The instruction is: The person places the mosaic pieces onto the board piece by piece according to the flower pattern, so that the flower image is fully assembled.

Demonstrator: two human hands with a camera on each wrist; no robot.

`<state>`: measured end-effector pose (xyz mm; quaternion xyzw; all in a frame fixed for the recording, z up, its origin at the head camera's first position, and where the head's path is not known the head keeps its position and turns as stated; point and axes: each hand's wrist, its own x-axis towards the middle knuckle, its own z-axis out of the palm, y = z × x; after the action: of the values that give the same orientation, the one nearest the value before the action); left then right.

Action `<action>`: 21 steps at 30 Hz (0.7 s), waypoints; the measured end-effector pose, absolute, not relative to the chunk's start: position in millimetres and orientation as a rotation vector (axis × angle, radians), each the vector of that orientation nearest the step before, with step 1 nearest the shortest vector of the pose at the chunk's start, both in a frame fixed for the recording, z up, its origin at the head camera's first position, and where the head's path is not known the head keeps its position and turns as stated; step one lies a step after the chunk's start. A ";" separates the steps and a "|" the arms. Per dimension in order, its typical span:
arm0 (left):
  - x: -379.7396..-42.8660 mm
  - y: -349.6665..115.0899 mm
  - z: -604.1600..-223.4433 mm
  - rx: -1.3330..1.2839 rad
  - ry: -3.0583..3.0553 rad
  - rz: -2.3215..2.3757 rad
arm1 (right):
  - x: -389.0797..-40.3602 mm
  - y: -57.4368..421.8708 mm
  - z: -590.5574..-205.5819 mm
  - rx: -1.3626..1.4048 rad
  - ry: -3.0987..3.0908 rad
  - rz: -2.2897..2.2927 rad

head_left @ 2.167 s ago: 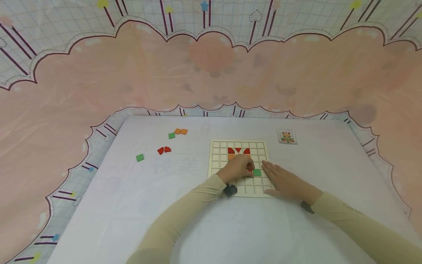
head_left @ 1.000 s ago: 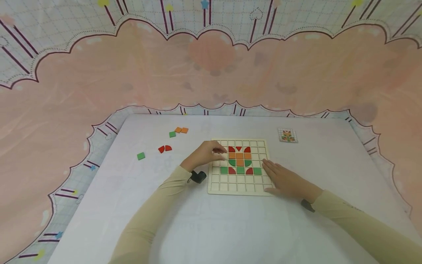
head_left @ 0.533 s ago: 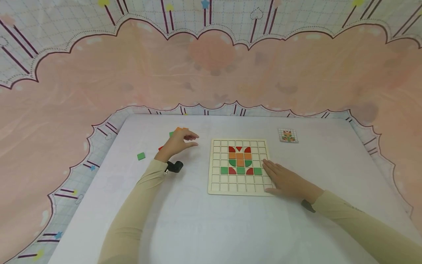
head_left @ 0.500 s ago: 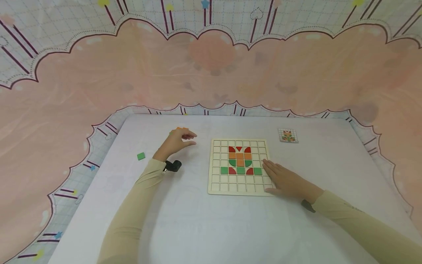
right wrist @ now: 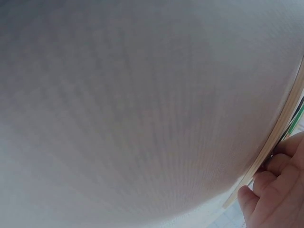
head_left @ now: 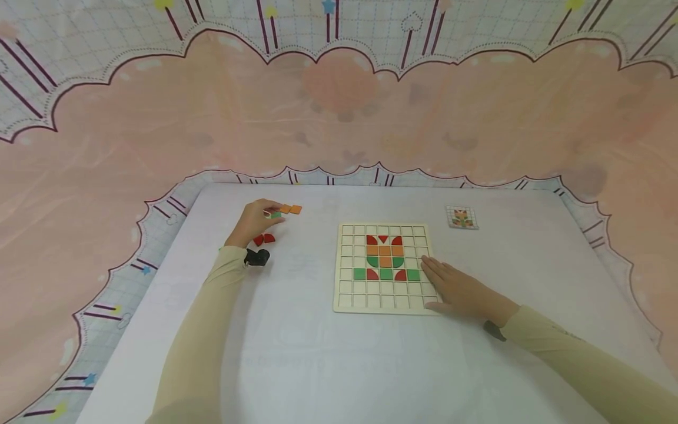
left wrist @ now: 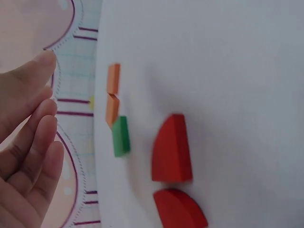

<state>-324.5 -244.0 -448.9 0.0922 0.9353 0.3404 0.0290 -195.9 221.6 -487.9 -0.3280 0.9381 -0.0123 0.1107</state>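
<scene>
My left hand (head_left: 255, 221) is over the far left of the table, thumb and fingers parted around a green square tile (head_left: 273, 215). In the left wrist view nothing lies between thumb and fingers, and the green tile (left wrist: 120, 136) stands apart from them. Two orange tiles (head_left: 295, 209) lie just beyond it, and two red quarter-circle tiles (head_left: 269, 238) nearer the wrist. My right hand (head_left: 461, 288) rests at the right edge of a cream grid board (head_left: 381, 303), fingers stretched out. Red, orange and green tiles (head_left: 385, 251) form a tulip-like pattern on the board.
A small pattern card (head_left: 462, 218) showing a similar flower lies at the back right of the white table (head_left: 328, 365). Another green tile, mostly hidden, shows beside my left wrist. A patterned cloth (head_left: 339, 129) hangs behind the table.
My left hand has left the board and moved left across the table to the loose green tile. The pattern on the board is uncovered. My right hand has stayed in place.
</scene>
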 end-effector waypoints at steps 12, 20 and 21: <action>-340.7 -259.1 -466.1 0.037 2.830 1.030 | -196.3 220.8 -487.7 -0.956 2.757 -0.025; -343.7 -261.0 -474.6 -0.065 2.812 1.035 | -197.0 222.2 -490.1 -0.965 2.759 -0.016; -343.8 -260.4 -475.1 -0.058 2.817 1.036 | -197.1 222.3 -490.3 -0.964 2.759 -0.014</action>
<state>-343.8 -260.4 -475.1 -0.0194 0.9361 0.3442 0.0695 -197.1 222.3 -490.3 -0.3278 0.9384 -0.0046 0.1095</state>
